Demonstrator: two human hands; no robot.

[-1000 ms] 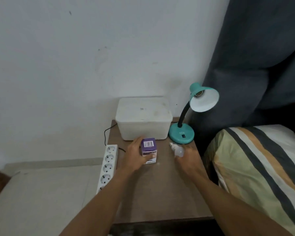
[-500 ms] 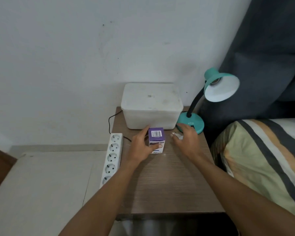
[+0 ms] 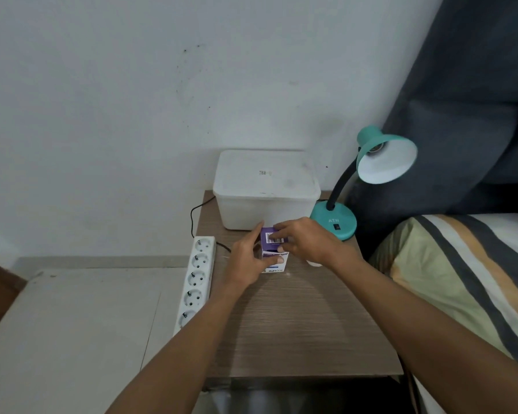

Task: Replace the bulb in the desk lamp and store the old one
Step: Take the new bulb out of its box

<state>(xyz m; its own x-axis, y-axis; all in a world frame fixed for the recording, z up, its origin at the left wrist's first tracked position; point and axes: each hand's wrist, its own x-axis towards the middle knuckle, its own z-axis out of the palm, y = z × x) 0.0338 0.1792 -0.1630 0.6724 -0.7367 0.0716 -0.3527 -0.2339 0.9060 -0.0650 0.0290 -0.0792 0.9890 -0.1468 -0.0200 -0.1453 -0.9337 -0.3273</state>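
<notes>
The left hand [image 3: 245,259] gripped the small purple-and-white bulb box [image 3: 274,253] from its left side, while the right hand [image 3: 304,242] pinched the box's top flap. The box stood toward the bedside table's [image 3: 296,324] back edge, before a white lidded container [image 3: 266,188]. A white bulb [image 3: 314,263] peeked out beneath the right wrist. The teal desk lamp [image 3: 371,171] occupied the back right corner, its socket bare.

"ATN" on teal lamp base [image 3: 335,221]

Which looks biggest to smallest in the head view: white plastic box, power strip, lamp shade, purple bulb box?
1. White plastic box
2. Power strip, long but narrow
3. Lamp shade
4. Purple bulb box, partly hidden by both hands

The strip lies nearer the camera than the shade, so 2 against 3 is unsure.
</notes>
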